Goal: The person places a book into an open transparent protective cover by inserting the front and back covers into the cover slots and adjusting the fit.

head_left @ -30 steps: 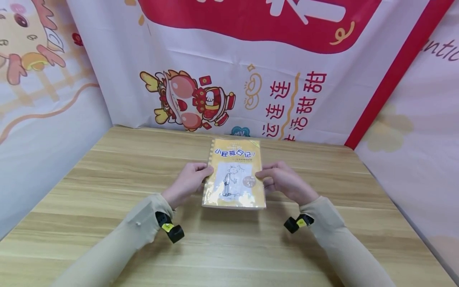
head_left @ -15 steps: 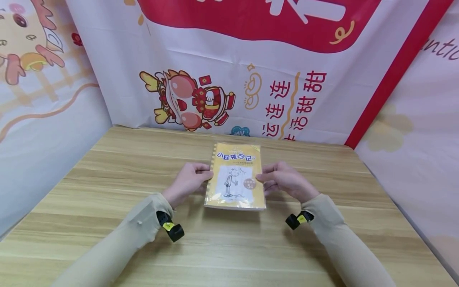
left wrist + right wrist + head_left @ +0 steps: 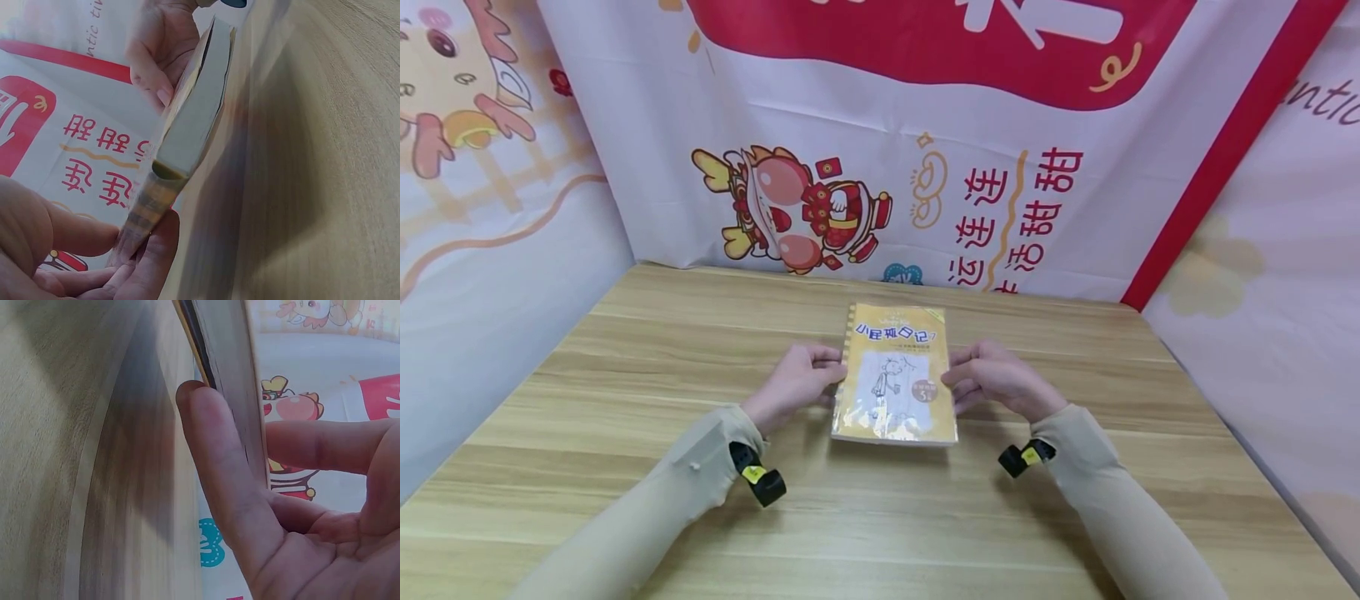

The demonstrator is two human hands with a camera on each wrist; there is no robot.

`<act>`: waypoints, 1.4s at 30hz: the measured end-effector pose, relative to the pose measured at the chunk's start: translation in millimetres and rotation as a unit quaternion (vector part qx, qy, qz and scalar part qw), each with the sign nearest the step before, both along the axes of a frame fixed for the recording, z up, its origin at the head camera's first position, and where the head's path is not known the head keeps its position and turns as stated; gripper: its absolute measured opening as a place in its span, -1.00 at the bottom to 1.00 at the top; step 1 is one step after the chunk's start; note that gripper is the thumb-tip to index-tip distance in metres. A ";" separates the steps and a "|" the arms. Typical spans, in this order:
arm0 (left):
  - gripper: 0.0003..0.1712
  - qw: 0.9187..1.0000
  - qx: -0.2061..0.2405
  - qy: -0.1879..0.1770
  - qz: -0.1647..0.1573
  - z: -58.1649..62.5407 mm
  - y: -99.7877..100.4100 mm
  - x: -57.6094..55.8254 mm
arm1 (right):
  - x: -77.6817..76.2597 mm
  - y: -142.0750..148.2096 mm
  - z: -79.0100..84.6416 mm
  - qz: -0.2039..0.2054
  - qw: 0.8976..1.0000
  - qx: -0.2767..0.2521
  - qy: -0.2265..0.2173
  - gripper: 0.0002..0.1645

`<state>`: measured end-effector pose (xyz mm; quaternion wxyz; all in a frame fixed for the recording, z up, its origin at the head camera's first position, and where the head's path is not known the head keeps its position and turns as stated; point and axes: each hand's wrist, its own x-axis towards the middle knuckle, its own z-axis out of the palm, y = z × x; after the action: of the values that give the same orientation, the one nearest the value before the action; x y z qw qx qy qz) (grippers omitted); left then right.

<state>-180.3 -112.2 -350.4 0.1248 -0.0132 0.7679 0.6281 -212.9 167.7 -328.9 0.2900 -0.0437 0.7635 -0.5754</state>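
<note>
A yellow paperback book (image 3: 891, 375) with a clear glossy cover and a line-drawn figure lies face up between the two hands. My left hand (image 3: 793, 383) holds its spine side, the thumb at the edge and fingers reaching below. On the opposite long edge, my right hand (image 3: 1000, 382) grips with the thumb beside the cover. The left wrist view shows the white page block (image 3: 199, 109) tilted over the wood, with a shadow beneath. In the right wrist view a finger (image 3: 215, 425) lies along the book's underside and page edges, the thumb on the other side.
The wooden table (image 3: 880, 525) spreads under both forearms. A printed white and red cloth (image 3: 865, 117) hangs at the table's back edge, with more cloth at both sides. Each wrist carries a black camera strap (image 3: 758, 475).
The book has shifted slightly toward the person and a little right. Both thumbs have slid off its front cover to the side edges. The arms have barely moved.
</note>
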 end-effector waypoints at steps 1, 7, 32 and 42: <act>-0.61 1.000 -0.002 -0.001 0.001 -0.3 -0.1 -0.1 | -0.3 0.0 -0.2 -0.001 1.000 0.004 0.000 -0.57; -0.60 1.000 -0.010 0.008 0.000 -4.0 -0.7 -1.2 | -1.7 0.1 -3.0 -0.004 0.999 0.038 0.016 -0.61; -0.60 0.998 -0.054 -0.006 -0.039 -5.6 1.0 0.9 | -4.7 0.2 -15.0 -0.001 0.991 0.133 0.034 -0.77; -0.63 0.995 -0.078 -0.010 -0.068 -8.7 -1.1 1.4 | -4.0 -1.6 -17.7 0.011 0.990 0.137 0.038 -0.79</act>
<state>-178.9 -113.3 -359.0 0.1732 0.0228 0.8125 0.5561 -216.9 166.1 -346.6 0.2699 -0.0339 0.8450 -0.4605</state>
